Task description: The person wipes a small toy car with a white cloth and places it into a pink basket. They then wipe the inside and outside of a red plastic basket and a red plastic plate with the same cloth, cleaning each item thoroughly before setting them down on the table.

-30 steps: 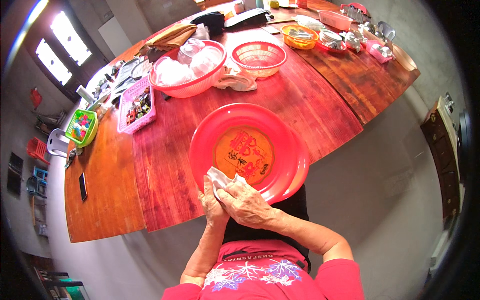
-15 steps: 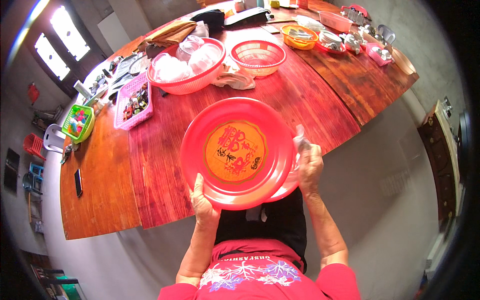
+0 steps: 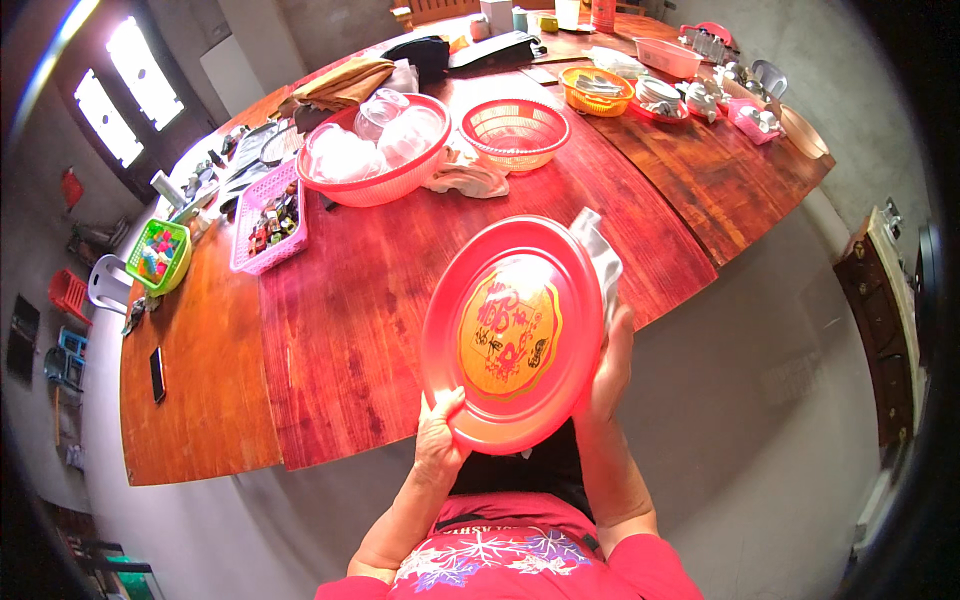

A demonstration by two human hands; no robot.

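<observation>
A round red plastic tray (image 3: 447, 330) with a gold, patterned centre is held up in front of me, tilted, above the near edge of the table. My left hand (image 3: 440, 430) grips its lower left rim, thumb on the front and fingers hidden behind. At its right side my right hand (image 3: 612, 365) presses a white cloth (image 3: 598, 255) against the back and edge. Most of that hand's fingers are out of sight behind the tray.
On the wooden table (image 3: 350, 390) stand a red basket with clear plastic pieces (image 3: 400, 178), an empty red basket (image 3: 515, 133), a pink basket of small items (image 3: 270, 220) and a green basket (image 3: 160, 255). A phone (image 3: 157, 375) lies left; dishes (image 3: 658, 95) stand far right.
The tray has moved right and slightly toward me, and its face has turned so it looks narrower. My left hand moved with it; my right hand and the cloth slid further behind its edge.
</observation>
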